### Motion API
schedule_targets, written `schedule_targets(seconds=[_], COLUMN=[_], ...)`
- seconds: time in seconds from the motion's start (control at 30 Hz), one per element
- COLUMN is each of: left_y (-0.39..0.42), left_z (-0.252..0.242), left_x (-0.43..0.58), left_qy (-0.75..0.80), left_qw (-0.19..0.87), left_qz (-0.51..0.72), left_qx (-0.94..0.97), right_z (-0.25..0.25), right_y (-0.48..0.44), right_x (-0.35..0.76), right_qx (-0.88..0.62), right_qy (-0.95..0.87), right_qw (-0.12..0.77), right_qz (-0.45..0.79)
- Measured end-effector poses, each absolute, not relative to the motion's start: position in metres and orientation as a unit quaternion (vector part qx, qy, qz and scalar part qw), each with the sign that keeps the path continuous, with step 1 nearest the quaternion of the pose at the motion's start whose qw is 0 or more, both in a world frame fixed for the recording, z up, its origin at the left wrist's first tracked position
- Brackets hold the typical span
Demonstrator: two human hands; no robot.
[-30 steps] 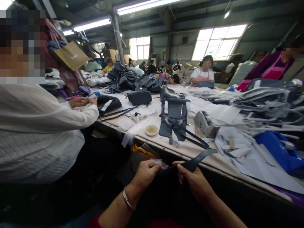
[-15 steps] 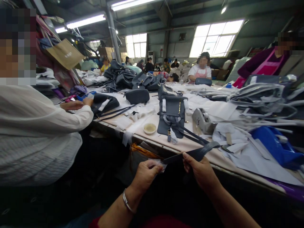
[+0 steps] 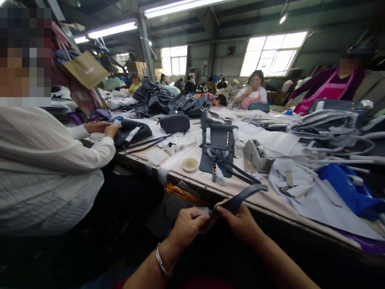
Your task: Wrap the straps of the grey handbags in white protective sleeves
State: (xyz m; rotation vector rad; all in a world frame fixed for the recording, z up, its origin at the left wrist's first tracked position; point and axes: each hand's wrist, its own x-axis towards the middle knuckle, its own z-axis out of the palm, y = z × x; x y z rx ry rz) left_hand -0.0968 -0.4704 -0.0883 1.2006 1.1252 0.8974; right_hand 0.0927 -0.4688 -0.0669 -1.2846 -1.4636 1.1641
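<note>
In front of the table edge, my right hand (image 3: 239,220) is closed on a dark blue-grey bag strap (image 3: 240,197), thumb on top. The strap's free end curves up and right over the table edge. My left hand (image 3: 189,224), a silver bangle on its wrist, pinches a piece of thin white wrapping (image 3: 204,212) around the strap's other end; the fingers partly hide it. Beyond my hands a dark blue-grey backpack (image 3: 221,138) lies on the table, with white-wrapped parts, a gold zip and a buckle. Its long straps (image 3: 245,173) trail toward my right hand.
A shallow round dish (image 3: 189,164) sits near the table edge. Right of the backpack stand a grey tape dispenser (image 3: 257,154) and a blue dispenser (image 3: 349,188) among papers. A co-worker in white (image 3: 54,160) works at my left. Dark bags (image 3: 156,96) are heaped farther back.
My right hand has slid left along the strap, close to my left hand. The strap's free end has shifted left and bends more. A co-worker across the table has raised a hand.
</note>
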Motion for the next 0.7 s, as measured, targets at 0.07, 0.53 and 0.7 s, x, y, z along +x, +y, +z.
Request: schedule_targets(seconds=[0.07,0.53,0.7], left_y=[-0.471,-0.477,-0.478], left_z=[-0.088,-0.100,-0.099], left_x=[-0.092,-0.089,-0.089], left_qy=[0.495,0.513,0.498], left_qw=[0.571,0.554,0.569], left_qz=[0.390,0.347,0.357], left_qx=[0.525,0.556,0.548], right_z=[-0.073,-0.094,-0.100], right_y=[-0.473,-0.474,-0.488], right_x=[0.086,0.089,0.076], right_qx=[-0.505,-0.529,-0.521], right_qy=[-0.600,-0.441,-0.556], right_qw=[0.404,0.486,0.427], right_qz=[0.471,0.538,0.486])
